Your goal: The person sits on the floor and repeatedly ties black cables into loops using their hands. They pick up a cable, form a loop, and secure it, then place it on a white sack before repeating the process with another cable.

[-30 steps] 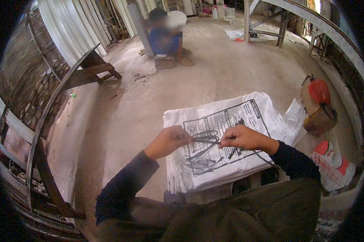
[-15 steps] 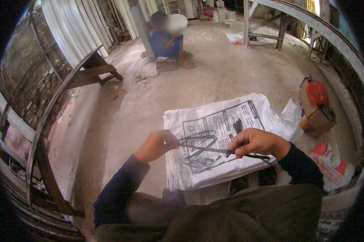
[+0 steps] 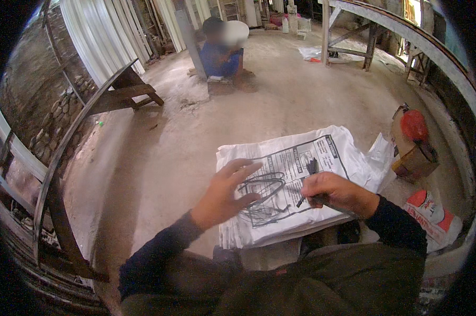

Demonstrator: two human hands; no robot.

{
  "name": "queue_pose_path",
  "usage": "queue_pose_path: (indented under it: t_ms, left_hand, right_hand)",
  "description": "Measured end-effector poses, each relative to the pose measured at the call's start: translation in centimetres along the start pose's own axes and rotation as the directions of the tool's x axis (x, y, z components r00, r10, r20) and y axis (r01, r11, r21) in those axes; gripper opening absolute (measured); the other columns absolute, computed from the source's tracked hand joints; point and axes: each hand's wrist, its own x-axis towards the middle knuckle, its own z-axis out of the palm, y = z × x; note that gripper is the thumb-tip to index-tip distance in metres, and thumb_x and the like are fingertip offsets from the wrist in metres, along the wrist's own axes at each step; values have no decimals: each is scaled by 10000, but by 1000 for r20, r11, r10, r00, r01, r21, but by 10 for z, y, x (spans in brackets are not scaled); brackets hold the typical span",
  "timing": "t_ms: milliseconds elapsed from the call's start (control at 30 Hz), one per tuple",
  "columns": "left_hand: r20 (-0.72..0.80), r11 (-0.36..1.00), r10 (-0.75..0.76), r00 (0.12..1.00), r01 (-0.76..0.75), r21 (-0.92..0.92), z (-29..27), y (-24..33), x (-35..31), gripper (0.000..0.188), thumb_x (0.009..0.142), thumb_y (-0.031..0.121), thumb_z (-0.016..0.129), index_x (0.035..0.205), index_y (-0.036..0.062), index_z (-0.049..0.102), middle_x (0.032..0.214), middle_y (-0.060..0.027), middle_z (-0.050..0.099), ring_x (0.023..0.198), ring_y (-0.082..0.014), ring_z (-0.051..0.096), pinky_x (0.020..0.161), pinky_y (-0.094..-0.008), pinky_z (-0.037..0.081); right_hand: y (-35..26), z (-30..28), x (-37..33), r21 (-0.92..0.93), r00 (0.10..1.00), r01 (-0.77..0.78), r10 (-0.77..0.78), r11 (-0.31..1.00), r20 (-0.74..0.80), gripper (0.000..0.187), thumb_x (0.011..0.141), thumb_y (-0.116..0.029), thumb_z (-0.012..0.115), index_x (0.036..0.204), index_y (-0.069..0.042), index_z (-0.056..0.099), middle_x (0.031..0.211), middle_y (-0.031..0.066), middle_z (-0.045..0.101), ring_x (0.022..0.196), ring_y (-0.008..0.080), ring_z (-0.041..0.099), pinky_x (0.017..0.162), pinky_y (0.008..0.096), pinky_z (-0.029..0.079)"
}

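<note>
- Clock centred on the sacks (image 3: pixel 280 145): a stack, printed face up, carrying all the dark strips.
- Far out at eleven, a person (image 3: pixel 221 62) in blue sits low by a post (image 3: pixel 192 45).
- At nine, here's the left hand (image 3: pixel 222 192), fingers spread wide over the sacks' edge, nothing seen in them.
- Round toward eight, the tangle (image 3: pixel 261 213): thin dark strips, looped, loose, unbundled. That looks like the part left to deal with.
- Near one, the clump (image 3: pixel 312 167), strip ends gathered together, apart from the loops; I'd call that the part done, so the work looks midway.
- And at three, the right hand (image 3: pixel 335 194), a little blurred, fingers narrow, pinching what looks like a dark strip (image 3: pixel 316 199); how many, I can't tell.
- Between two and three, the carton (image 3: pixel 414 166) on the floor, red bundle (image 3: pixel 413 125) at its far end; insides too dark to read.
- Toward four, a red-and-white bag (image 3: pixel 433 216); contents, if any, hidden.
</note>
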Motion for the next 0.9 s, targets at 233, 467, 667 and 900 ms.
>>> queue_pose_path:
  t_ms: [233, 467, 667, 900]
  left_hand:
    - [243, 915, -176, 954, 249, -316, 10, 31, -5, 210, 717, 81, 651, 905, 18, 584, 798, -103, 585, 735, -185, 566, 659, -274, 446]
    - [230, 852, -344, 910, 406, -331, 1, 30, -10, 137, 781, 103, 599, 864, -7, 597, 762, -77, 605, 676, -104, 550, 610, -245, 446]
    - [374, 607, -518, 770, 638, -473, 12, 18, -14, 186, 809, 156, 560, 860, -22, 583, 749, -49, 587, 679, -81, 539, 608, -220, 444]
    - [442, 380, -568, 694, 698, -607, 24, 0, -22, 186, 821, 172, 549, 844, -12, 561, 736, -32, 571, 664, -88, 541, 610, -216, 460]
  right_hand:
    - [-21, 46, 16, 178, 991, -132, 124, 975, 55, 188, 817, -164, 546, 705, -17, 513, 575, 12, 433, 498, 99, 375, 476, 242, 307]
    - [-25, 62, 29, 317, 990, -124, 97, 940, 98, 207, 856, -200, 498, 734, -34, 522, 619, 16, 471, 538, 108, 390, 536, 242, 335]
    - [2, 46, 27, 422, 996, -78, 54, 903, 67, 172, 852, -191, 514, 861, -19, 528, 763, 34, 526, 700, 110, 501, 653, 248, 411]
    - [37, 40, 36, -119, 991, 135, -132, 984, 33, 209, 796, -132, 604, 944, -4, 531, 882, 43, 566, 841, 94, 517, 780, 242, 407]
